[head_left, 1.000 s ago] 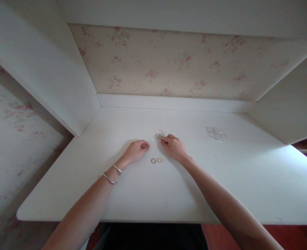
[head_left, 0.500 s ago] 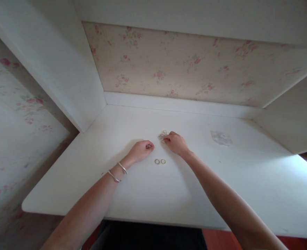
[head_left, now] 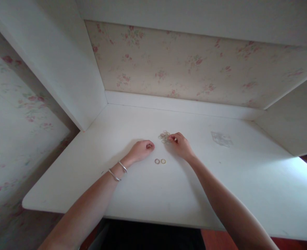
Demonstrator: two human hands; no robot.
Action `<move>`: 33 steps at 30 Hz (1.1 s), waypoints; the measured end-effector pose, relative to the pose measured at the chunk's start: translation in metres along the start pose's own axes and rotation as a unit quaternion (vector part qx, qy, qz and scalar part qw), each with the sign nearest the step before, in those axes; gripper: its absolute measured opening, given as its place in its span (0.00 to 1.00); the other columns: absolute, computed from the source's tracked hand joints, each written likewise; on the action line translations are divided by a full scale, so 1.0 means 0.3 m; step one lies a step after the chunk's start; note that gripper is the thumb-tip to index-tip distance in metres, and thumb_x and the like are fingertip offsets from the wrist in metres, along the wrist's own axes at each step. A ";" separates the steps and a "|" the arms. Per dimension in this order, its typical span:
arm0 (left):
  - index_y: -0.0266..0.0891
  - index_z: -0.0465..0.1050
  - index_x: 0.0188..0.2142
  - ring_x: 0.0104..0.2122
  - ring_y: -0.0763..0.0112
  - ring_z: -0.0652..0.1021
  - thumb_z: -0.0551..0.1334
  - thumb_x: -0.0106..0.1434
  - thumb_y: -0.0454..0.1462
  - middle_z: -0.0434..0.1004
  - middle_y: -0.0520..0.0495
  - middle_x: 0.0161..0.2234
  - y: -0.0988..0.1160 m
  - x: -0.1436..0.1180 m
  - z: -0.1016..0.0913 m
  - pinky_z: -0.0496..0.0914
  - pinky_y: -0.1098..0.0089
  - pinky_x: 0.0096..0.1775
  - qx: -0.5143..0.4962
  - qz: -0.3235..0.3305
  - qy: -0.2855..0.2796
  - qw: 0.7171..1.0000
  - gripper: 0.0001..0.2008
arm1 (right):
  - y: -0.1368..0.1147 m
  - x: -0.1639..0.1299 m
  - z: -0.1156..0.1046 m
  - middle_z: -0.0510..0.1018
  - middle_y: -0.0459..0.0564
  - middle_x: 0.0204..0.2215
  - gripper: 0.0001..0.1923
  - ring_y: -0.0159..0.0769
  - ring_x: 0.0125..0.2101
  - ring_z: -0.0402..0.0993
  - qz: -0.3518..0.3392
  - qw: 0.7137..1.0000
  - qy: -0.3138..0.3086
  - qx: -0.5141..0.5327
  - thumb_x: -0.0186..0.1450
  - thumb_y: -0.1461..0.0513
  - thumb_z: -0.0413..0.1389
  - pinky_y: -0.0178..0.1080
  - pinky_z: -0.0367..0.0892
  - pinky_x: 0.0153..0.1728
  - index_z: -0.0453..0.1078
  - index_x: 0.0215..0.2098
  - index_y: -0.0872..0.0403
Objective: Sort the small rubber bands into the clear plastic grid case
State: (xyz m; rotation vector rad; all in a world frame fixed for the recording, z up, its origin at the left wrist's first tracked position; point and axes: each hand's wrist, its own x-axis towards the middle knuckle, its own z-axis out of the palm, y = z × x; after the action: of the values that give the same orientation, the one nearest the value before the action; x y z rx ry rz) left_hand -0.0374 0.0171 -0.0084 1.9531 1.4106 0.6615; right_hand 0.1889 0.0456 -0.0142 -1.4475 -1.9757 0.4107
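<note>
A small heap of thin rings (head_left: 164,136) lies near the middle of the white desk (head_left: 132,121). At the heap's right side, my right hand (head_left: 182,146) is closed in a pinch; whatever its fingertips hold is too small to make out. My left hand (head_left: 140,151) rests on the desk to the left of the heap, its fingers curled together, and their contents are hidden. Closer to me, a brownish ring (head_left: 157,161) and a yellow-gold ring (head_left: 163,161) lie flat side by side, apart from both hands.
A clear plastic bag (head_left: 221,139) lies on the desk to the right. Two silver bangles (head_left: 114,175) circle my left wrist. White panels (head_left: 56,62) stand at the sides, and flowered wallpaper (head_left: 179,66) covers the back.
My right hand has drawn back slightly to the right, so more of the heap of rings shows. The left hand and the two separate rings stay put.
</note>
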 end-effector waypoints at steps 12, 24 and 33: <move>0.39 0.76 0.35 0.31 0.70 0.76 0.56 0.60 0.41 0.79 0.50 0.32 0.007 -0.005 -0.005 0.66 0.73 0.33 0.008 0.009 0.000 1.000 0.12 | -0.077 -0.195 -0.049 0.76 0.49 0.33 0.13 0.32 0.30 0.70 -0.003 0.997 -0.018 0.069 0.67 0.56 0.48 0.34 0.64 0.31 0.70 0.37 0.53; 0.39 0.76 0.37 0.33 0.69 0.76 0.56 0.60 0.42 0.80 0.48 0.35 0.006 -0.006 -0.002 0.67 0.72 0.36 -0.004 0.000 -0.006 1.000 0.13 | -0.117 -0.265 -0.034 0.75 0.49 0.37 0.11 0.34 0.38 0.71 -0.153 0.984 -0.088 0.011 0.68 0.63 0.47 0.38 0.66 0.41 0.71 0.40 0.51; 0.39 0.76 0.37 0.33 0.70 0.76 0.56 0.60 0.42 0.80 0.49 0.35 0.001 -0.007 0.001 0.67 0.73 0.34 0.006 -0.004 -0.007 1.000 0.13 | -0.111 -0.287 -0.027 0.72 0.50 0.37 0.12 0.30 0.32 0.70 -0.162 0.984 -0.066 -0.040 0.67 0.62 0.48 0.35 0.66 0.35 0.74 0.39 0.49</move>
State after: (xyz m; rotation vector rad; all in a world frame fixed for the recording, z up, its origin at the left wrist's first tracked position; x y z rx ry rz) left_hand -0.0376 0.0150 -0.0083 1.9563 1.4164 0.6367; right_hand 0.1856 -0.0470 -0.0154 -1.1393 -2.3090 0.2914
